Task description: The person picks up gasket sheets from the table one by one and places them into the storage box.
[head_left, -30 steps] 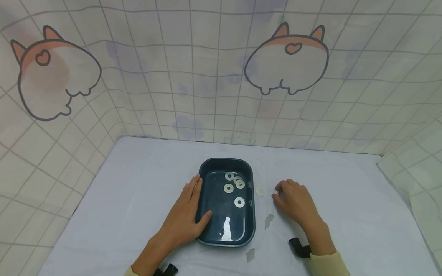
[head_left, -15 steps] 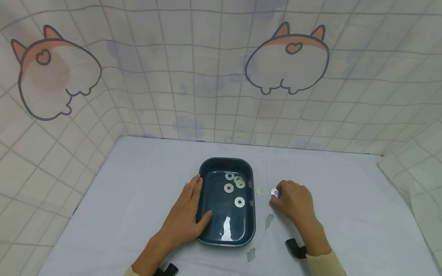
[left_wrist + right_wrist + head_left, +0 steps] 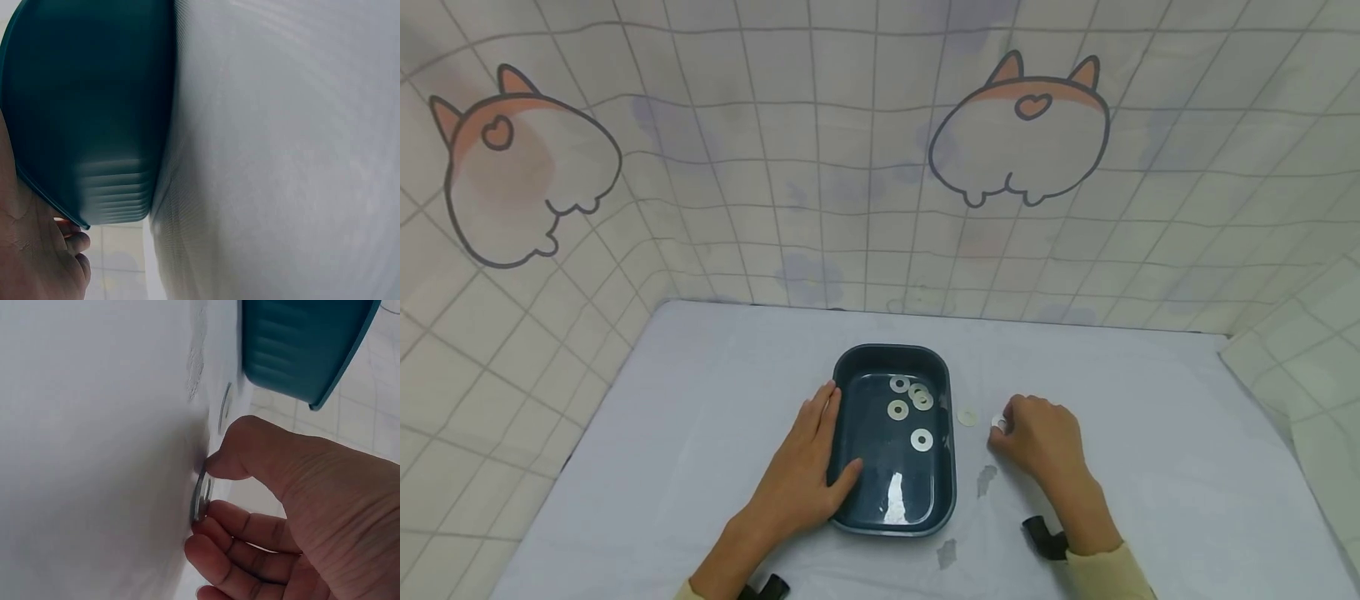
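A dark teal tray (image 3: 850,367) sits mid-table with several metal washers (image 3: 921,439) in it. My left hand (image 3: 805,475) lies against the tray's left side, fingers straight along the wall and thumb over the rim; the tray's outer wall (image 3: 87,125) fills the left wrist view. My right hand (image 3: 1037,437) is right of the tray, pinching a washer (image 3: 998,423) between thumb and fingertips, its edge still on the cloth (image 3: 201,495). Another washer (image 3: 967,416) lies flat between that hand and the tray, seen edge-on (image 3: 224,409) in the right wrist view.
A pale cloth covers the table (image 3: 700,400), with small wet marks (image 3: 984,478) near the tray's right front corner. Checked fabric walls with cartoon prints (image 3: 1018,125) close in the back and sides. Black wrist mounts (image 3: 1043,537) show at the bottom.
My right hand has shifted slightly left and its fingers have closed on the washer, tilting it up off the cloth. The left hand and tray have stayed put.
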A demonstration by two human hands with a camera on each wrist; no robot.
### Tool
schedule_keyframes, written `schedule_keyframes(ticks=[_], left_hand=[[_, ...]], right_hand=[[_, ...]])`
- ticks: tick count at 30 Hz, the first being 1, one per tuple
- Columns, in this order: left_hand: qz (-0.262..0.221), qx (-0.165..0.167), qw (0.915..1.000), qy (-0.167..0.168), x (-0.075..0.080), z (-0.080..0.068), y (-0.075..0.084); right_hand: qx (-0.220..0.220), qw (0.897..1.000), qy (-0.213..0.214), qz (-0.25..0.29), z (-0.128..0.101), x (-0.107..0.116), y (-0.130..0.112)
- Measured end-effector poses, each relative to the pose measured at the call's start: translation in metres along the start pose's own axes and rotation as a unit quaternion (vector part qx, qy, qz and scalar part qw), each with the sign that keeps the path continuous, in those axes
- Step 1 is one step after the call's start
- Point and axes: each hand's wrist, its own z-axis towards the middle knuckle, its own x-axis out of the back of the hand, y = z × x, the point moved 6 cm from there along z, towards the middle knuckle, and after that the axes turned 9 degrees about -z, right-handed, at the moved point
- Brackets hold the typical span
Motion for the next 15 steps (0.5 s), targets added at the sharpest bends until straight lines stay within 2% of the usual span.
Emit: schedule_keyframes(ticks=[9, 15], left_hand=[[0.002, -0.004, 1.0, 0.006, 0.0, 0.0005, -0.0005], [0.0, -0.002, 1.0, -0.002, -0.0002, 0.0007, -0.0004]], right_hand=[[0.003, 1.0, 0.024, -0.01, -0.0022, 0.0013, -0.0049], [0.011, 0.999, 0.031, -0.007, -0.0037, 0.0008, -0.0059]])
